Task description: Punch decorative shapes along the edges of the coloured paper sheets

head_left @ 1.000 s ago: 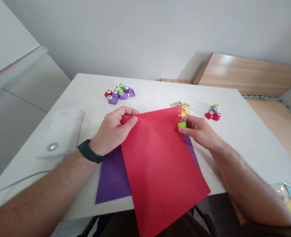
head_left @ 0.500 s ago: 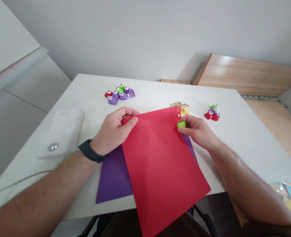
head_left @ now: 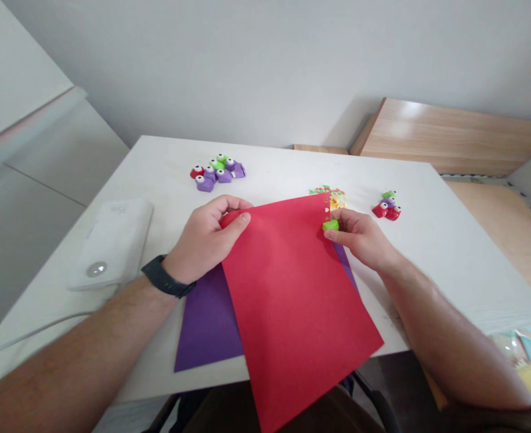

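Observation:
A sheet of red paper [head_left: 296, 300] is held up at a slant, its lower end reaching past the table's front edge. My left hand [head_left: 208, 237] pinches its upper left corner, thumb on top. Between the thumb and fingers of my right hand [head_left: 359, 237] is a small green craft punch [head_left: 331, 225], set on the sheet's right edge. Small punched holes run along that edge above the punch. Beneath lies a sheet of purple paper [head_left: 206, 328], partly covered by the red one. Tiny coloured paper cutouts [head_left: 337, 199] lie in a pile just behind the red sheet's upper right corner.
Several purple, green and red punches with eye shapes [head_left: 217, 171] stand at the back of the white table [head_left: 274, 162]. Another small cluster of punches [head_left: 388, 207] sits at the right. A white box-like device [head_left: 116, 240] with a cable [head_left: 35, 334] lies at the left.
The green punch has tilted slightly in my right hand and sits a touch higher on the edge. Both hands keep nearly the same place.

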### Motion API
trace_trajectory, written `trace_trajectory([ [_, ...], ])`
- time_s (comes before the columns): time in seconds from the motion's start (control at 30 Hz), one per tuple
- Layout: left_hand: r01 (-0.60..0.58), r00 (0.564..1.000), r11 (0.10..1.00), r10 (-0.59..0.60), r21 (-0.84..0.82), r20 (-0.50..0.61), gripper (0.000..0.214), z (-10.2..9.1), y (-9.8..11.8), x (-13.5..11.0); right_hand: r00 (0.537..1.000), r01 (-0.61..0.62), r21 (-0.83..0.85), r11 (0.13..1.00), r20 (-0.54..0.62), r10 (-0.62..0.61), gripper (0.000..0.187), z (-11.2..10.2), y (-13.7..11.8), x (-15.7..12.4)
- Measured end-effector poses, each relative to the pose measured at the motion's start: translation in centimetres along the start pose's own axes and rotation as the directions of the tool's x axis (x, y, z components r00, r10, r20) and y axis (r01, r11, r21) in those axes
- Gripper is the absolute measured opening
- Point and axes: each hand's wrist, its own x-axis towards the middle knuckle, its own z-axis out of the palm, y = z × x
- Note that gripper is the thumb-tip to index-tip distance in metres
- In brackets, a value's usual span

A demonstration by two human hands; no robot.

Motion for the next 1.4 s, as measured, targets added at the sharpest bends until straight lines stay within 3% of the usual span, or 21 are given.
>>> trace_trajectory([
  [0.27,0.045,0.998,0.949,-0.055,-0.313,-0.025,0.042,0.4,-0.5,0.1,0.999,-0.031,0.112,0.993,0.010,0.030,0.034,-0.1,-0.3,0.1],
  [0.47,0.138,0.990,0.845,-0.120,-0.516,0.069,0.041,0.8,-0.4,0.0,0.998,-0.053,0.160,0.986,-0.036,0.059,0.040,-0.1,-0.5,0.3],
  [0.63,0.202,0.978,0.834,-0.141,-0.514,0.156,0.038,1.0,-0.4,-0.1,0.996,-0.040,0.187,0.982,-0.069,0.054,0.046,-0.1,-0.3,0.4],
  [1.03,0.143,0.990,0.857,-0.118,-0.495,0.080,0.048,0.9,-0.5,-0.2,0.997,-0.007,0.261,0.965,-0.073,0.027,0.044,0.1,-0.1,0.3],
  [1.4,0.153,0.987,0.847,-0.155,-0.509,0.038,0.051,0.9,-0.4,-0.1,0.977,0.023,0.232,0.973,-0.211,0.027,0.045,-0.5,-0.3,0.6],
])
